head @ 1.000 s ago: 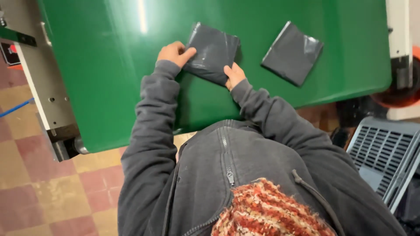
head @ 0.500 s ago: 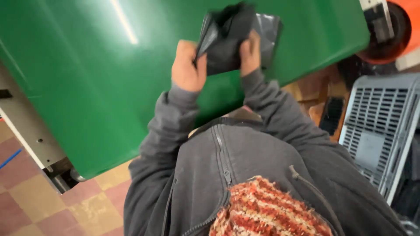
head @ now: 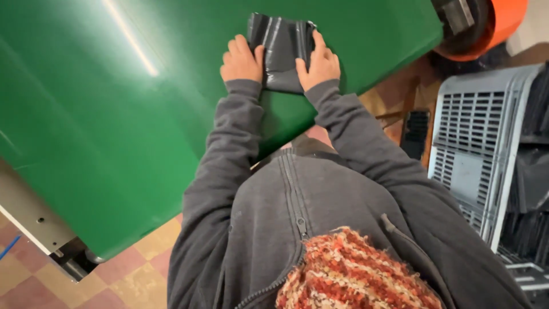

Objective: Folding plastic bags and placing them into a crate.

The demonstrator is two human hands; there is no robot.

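A dark grey, glossy plastic mailing bag (head: 282, 51), folded into a rough rectangle, lies flat on the smooth green belt surface (head: 114, 114) near its far edge. Both of the person's hands are on it, one at each side.

The left hand (head: 241, 59) rests at the bag's left edge. Its fingers are loosely curled, not fully clenched, with the knuckles up and the thumb lying along the plastic; it presses and steadies the side of the bag rather than wrapping around it. The right hand (head: 320, 62) sits at the bag's right edge, more open: the fingers reach forward over the plastic and the thumb angles in across the lower corner, so the hand pins the bag down against the belt. Neither hand lifts the bag (its whole underside appears to lie on the green surface).

The person wears a dark grey zipped hooded jacket (head: 297, 212), sleeves extended forward, and a knitted hat in red, orange and cream (head: 354, 274) shows at the bottom of the view. To the right stands a pale grey slatted plastic crate (head: 474, 149), well apart from the bag. An orange, rounded machine part (head: 492, 23) sits at the upper right corner. Below the belt, a chequered floor of reddish and yellowish tiles (head: 143, 269) is visible.
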